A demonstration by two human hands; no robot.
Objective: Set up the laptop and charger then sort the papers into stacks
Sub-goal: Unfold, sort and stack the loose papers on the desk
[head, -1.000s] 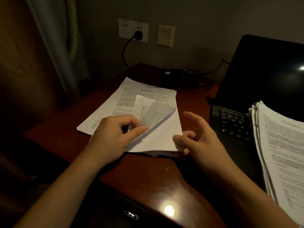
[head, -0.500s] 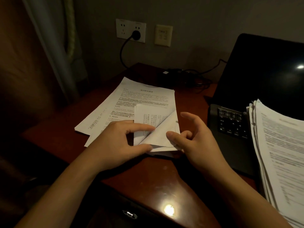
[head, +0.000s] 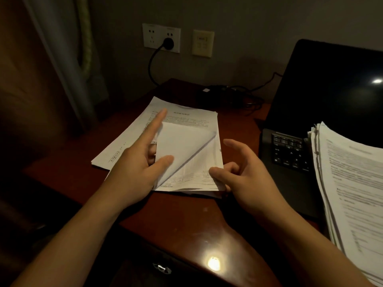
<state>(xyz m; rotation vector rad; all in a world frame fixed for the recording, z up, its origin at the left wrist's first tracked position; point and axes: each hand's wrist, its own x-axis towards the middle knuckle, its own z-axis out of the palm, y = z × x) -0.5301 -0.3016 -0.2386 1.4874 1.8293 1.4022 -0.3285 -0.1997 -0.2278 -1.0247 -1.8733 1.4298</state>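
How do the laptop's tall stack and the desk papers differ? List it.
The tall stack is many sheets thick; the desk papers are few. The tall stack rests on the laptop, untouched; the desk papers lie on the desk, held by the left hand and right hand, top sheet folded back. Both are white printed pages.

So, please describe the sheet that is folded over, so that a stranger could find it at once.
On the dark red desk, left of the open black laptop, flat papers lie near the wall socket. The folded sheet lies on top of them, between the left hand and the right hand. Unlike its printed neighbours, it shows a blank back with one diagonal crease.
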